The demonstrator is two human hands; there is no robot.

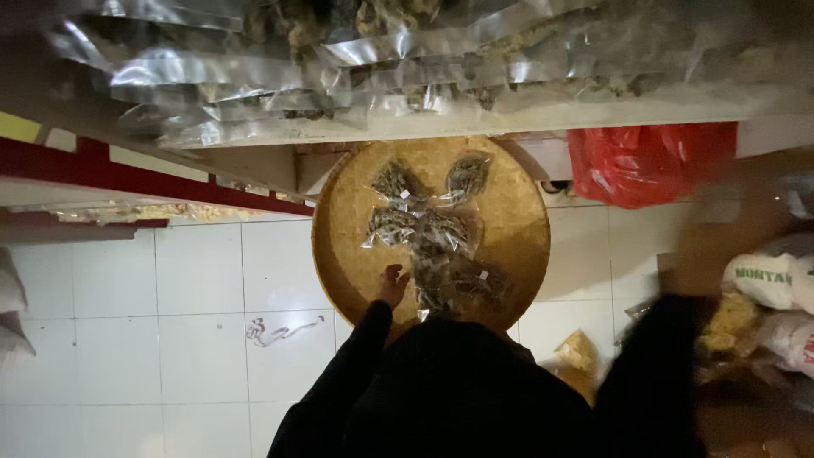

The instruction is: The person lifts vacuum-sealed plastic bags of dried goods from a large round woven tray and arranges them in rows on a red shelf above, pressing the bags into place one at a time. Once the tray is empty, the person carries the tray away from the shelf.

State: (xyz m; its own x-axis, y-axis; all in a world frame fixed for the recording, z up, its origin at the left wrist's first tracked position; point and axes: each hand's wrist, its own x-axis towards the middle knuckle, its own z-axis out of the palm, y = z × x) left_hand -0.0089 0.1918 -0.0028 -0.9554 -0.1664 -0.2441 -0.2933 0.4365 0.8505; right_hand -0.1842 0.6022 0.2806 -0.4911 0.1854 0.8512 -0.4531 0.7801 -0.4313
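Golden-brown woven tray point(339, 220), red plastic bag point(644, 161), white tiled floor point(170, 288), black sleeves point(339, 390)

The left hand point(393, 284) grips the rim of a round woven bamboo tray point(348, 212) carrying clear packets of dried herbs point(437, 233) above white floor tiles point(170, 288).

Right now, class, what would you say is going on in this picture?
A person in dark sleeves holds a round woven tray with the left hand at its near rim. Several small clear packets of dried herbs lie piled on the tray. The right hand is blurred, raised beside white sacks. A red plastic bag hangs beyond, and shiny clear bags fill the shelf above a white tiled floor.
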